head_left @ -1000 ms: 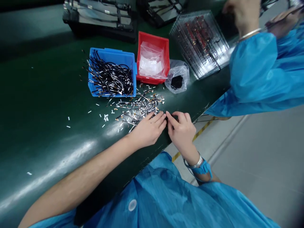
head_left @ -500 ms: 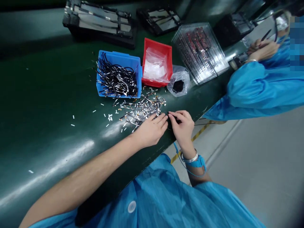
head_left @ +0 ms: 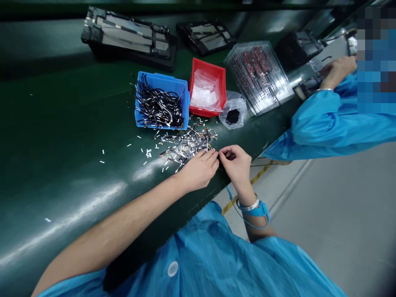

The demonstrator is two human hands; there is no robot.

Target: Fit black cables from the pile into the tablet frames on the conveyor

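My left hand [head_left: 200, 170] is at the near edge of a loose pile of short cables [head_left: 192, 142] with black and silvery parts. Its fingers are bent and close together, and the thumb is hidden beneath them. Almost touching its fingertips, my right hand [head_left: 237, 166] pinches with thumb and index finger. Whatever lies between the two sets of fingertips is too small or hidden to make out. Behind the pile, a blue bin [head_left: 186, 110] holds many more black cables [head_left: 161, 105]. Small white strips [head_left: 148, 153] are scattered left of my left hand.
A red bin [head_left: 221, 88] with clear plastic bags stands beside the blue one. Right of it are a plastic bag [head_left: 232, 117] with something black inside and stacked clear trays [head_left: 260, 76]. Black framed panels [head_left: 130, 35] sit behind. A co-worker's hand [head_left: 338, 72] is at the right.
My right index fingertip has drawn in against the thumb, close to my left fingertips. The co-worker's hands have shifted. The whole view has tilted slightly, moving the bins lower.
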